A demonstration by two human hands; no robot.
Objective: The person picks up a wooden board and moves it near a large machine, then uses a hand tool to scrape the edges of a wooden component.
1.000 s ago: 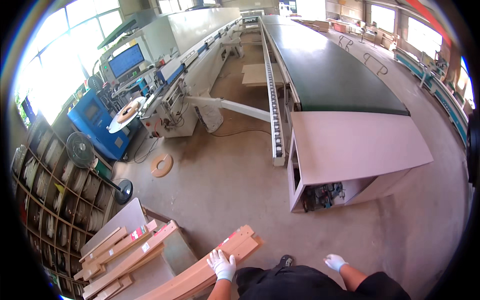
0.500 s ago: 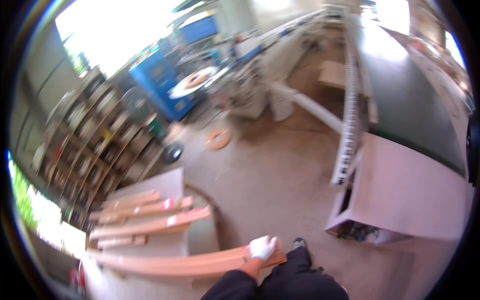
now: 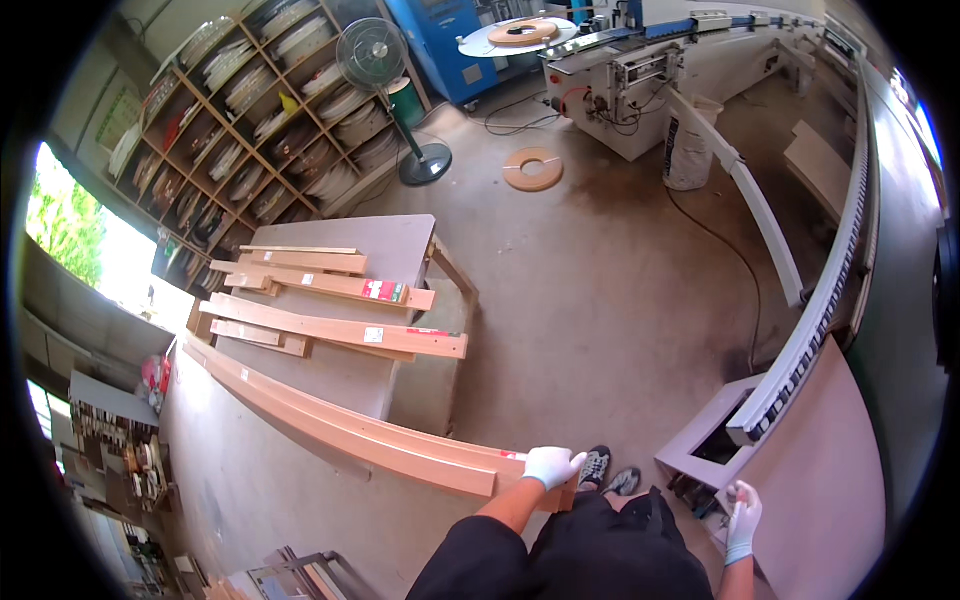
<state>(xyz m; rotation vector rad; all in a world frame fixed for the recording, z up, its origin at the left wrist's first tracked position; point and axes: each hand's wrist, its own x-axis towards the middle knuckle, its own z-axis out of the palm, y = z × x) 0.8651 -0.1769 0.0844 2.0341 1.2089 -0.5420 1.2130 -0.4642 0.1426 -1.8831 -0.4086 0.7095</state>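
My left hand, in a white glove, is closed over the near end of a pair of long reddish-brown wooden boards. The boards lie along each other and stretch away to the far left, alongside the work table. The hand covers part of their end, and its thumb points right. My right hand, also gloved with bare fingertips, is raised at the lower right in front of a pale machine panel. Its fingers are loosely bent and apart, with nothing in them.
More boards lie on the grey table. Behind stand a shelf of coiled edging rolls, a fan and a blue cabinet. An orange-brown ring roll lies on the floor. A long machine rail runs along the right.
My view has turned right and down, so the table and shelf show more fully. My right hand has come into view at the lower right. My left hand keeps its hold on the boards.
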